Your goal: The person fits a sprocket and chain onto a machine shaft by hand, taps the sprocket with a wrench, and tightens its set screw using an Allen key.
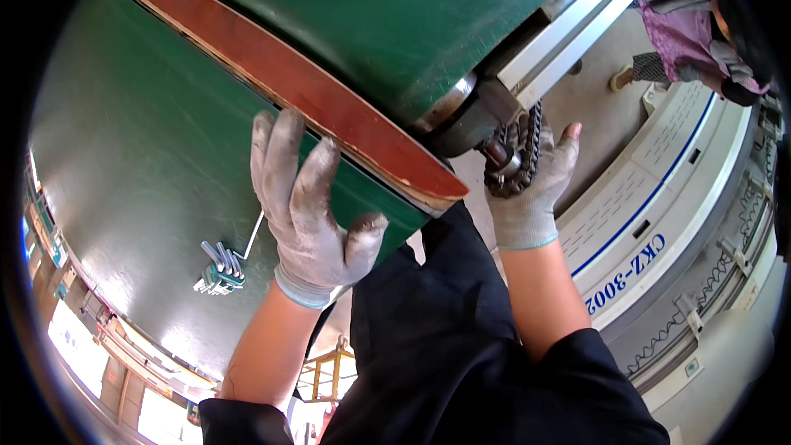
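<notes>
My left hand (306,214), in a grey work glove, is open. Its fingers are stretched out over the green belt surface (156,124), with the tips at the edge of a long red wooden strip (288,74). My right hand (540,202), gloved too, is at a black greasy roller chain (530,166). The chain loops round the end of a metal shaft (500,153) and lies against my palm. My right thumb sticks out to the side with its tip bare; the other fingers are partly hidden behind the chain.
A folding hex key set (219,270) lies on the green surface to the left, one key swung out. A metal rail (581,25) runs above the shaft. At the right stands a long white machine housing (651,189). Another person (680,33) is at the far right.
</notes>
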